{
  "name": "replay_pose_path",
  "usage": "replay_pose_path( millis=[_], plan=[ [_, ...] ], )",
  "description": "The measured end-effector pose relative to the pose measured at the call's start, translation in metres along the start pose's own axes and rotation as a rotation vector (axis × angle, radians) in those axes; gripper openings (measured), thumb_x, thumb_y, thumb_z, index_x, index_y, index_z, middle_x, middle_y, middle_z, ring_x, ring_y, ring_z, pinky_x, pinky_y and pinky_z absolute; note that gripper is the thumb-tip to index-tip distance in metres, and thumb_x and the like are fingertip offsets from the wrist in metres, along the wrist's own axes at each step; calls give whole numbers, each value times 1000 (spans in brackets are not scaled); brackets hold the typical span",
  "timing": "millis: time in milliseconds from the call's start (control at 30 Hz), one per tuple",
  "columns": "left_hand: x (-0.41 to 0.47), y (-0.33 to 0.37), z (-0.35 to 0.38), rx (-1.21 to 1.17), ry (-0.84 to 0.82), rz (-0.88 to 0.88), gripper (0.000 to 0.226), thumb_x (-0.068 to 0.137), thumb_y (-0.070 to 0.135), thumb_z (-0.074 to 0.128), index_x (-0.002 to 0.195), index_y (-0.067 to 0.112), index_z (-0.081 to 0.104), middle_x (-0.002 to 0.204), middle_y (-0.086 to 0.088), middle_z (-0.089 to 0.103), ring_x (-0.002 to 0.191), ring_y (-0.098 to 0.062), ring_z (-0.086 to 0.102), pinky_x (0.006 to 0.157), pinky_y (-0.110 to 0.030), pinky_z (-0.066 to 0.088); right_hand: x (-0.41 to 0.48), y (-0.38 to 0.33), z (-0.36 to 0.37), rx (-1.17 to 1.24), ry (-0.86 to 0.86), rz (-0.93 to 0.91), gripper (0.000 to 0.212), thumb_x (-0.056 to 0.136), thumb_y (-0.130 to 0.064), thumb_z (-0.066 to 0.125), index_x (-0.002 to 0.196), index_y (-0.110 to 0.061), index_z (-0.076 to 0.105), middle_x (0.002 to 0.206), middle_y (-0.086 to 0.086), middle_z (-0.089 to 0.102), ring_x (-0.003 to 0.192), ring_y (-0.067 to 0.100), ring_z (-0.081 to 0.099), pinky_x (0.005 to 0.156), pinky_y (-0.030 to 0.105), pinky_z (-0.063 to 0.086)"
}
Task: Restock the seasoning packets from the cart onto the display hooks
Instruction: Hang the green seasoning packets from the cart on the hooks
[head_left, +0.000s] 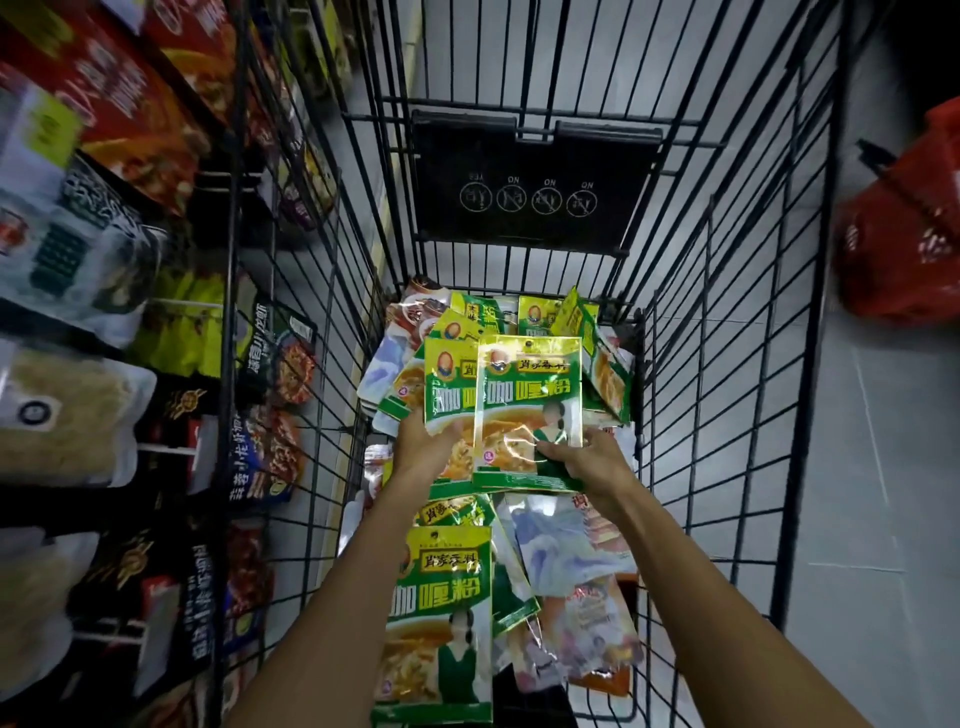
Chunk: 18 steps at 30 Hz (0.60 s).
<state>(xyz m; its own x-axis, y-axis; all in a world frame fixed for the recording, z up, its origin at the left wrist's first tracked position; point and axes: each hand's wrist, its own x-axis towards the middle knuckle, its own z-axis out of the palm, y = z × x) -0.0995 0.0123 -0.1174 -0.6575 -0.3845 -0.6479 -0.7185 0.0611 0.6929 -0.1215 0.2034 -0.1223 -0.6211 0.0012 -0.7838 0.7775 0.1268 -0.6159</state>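
The fingers of the left grip (422, 444) are hidden behind the rear green packet (448, 387), whose right half is covered by the front green packet (527, 395). That front packet's lower right corner is masked by the right grip (592, 462). The loose packets (571, 551) in the cart (727, 322) are partly buried under one another and under both forearms, so their number cannot be told. The display packets (78, 270) at the left are smeared by blur and cut by the edge, their print largely unreadable. The red basket (904, 228) is cropped at the right edge. The symbols on the black flap (530, 156) are too small to be made out.
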Motion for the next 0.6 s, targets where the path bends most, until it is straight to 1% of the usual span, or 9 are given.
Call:
replay_pose_path(
  millis=[67,133,233,267,333,433,500,567,600],
  plan=[
    [-8,5,-9,-16,5,57,33,91,10,60,123,9,55,117,-5,61,106,-21,56,88,-31,44,-6,-6,1,20,-16,-21,23,79,3,71,89,-11,56,98,17,67,91,32,66,87,44,53],
    [-22,15,-22,-53,23,124,32,91,9,59,123,14,57,110,2,62,100,-15,57,84,-27,43,-15,-15,2,21,-28,-37,20,81,3,69,89,-12,59,103,19,68,96,34,65,91,48,52],
    [-43,35,-48,-109,80,204,19,91,19,61,110,18,63,99,5,65,91,-12,60,68,-22,45,-36,-38,6,33,-56,-103,13,82,-6,70,86,-15,62,95,13,70,93,31,67,87,46,55],
    [-52,45,-58,-107,111,226,13,91,24,62,102,18,64,93,6,66,86,-11,60,62,-19,43,-44,-48,8,26,-59,-140,12,81,-9,72,84,-16,62,91,10,70,88,28,67,80,41,58],
    [-73,66,-80,-122,196,273,6,88,28,65,87,22,63,80,12,62,73,-3,57,53,-11,41,-65,-74,13,2,-81,-213,11,80,-15,73,82,-18,63,85,7,70,81,24,68,68,33,59],
    [-109,100,-122,-144,322,383,8,87,26,67,81,22,62,74,15,60,64,8,53,50,-6,39,-97,-119,27,-38,-152,-317,13,79,-21,75,85,-14,65,84,6,71,81,24,68,67,32,57],
    [-140,121,-153,-156,427,462,10,87,27,66,79,26,61,72,18,59,60,12,52,49,-4,37,-126,-150,41,-78,-198,-402,23,78,-27,76,91,-11,67,86,7,72,80,22,68,64,29,52],
    [-180,139,-191,-187,541,539,6,88,28,65,86,22,63,67,20,57,54,9,51,46,-5,36,-164,-179,63,-105,-262,-490,34,77,-29,77,99,-5,67,91,10,71,83,24,68,72,35,54],
    [-190,145,-201,-194,565,567,10,89,28,64,88,17,64,60,17,54,50,3,51,45,-9,36,-173,-190,70,-109,-271,-534,37,78,-27,77,101,0,65,91,12,70,83,26,67,76,38,53]
  ],
)
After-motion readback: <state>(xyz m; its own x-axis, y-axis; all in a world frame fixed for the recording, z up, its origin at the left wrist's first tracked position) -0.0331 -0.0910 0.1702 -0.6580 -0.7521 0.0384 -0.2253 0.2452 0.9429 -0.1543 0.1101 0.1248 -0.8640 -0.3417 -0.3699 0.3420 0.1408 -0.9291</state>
